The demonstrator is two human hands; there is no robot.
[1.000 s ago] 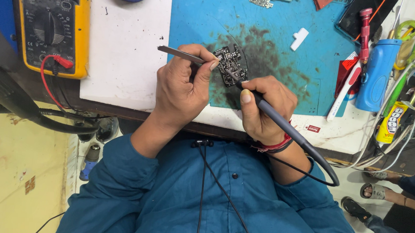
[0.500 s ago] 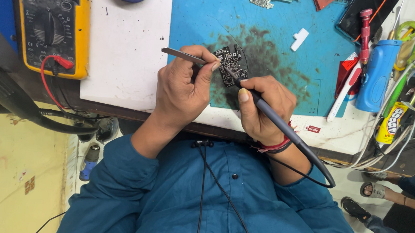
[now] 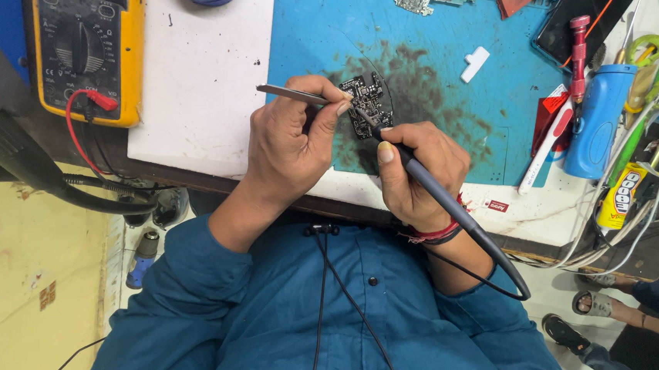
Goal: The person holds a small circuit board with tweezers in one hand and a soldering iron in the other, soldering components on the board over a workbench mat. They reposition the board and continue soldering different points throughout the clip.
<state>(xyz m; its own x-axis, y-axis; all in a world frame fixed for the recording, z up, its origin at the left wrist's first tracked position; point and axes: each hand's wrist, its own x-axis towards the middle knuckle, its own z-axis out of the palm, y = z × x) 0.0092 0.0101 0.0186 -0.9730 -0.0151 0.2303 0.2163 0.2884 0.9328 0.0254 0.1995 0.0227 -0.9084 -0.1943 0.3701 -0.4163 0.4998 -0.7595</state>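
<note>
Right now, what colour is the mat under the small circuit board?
Blue, with dark scorch stains around the circuit board; the mat shows in the head view.

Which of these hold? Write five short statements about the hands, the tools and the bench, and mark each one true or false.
1. The left hand holds tweezers. True.
2. The right hand holds a screwdriver. False: it grips a corded soldering iron.
3. The small black circuit board lies on the blue mat. True.
4. The yellow multimeter sits right of the mat. False: it sits to the left.
5. A red lead is plugged into the multimeter. True.
</note>
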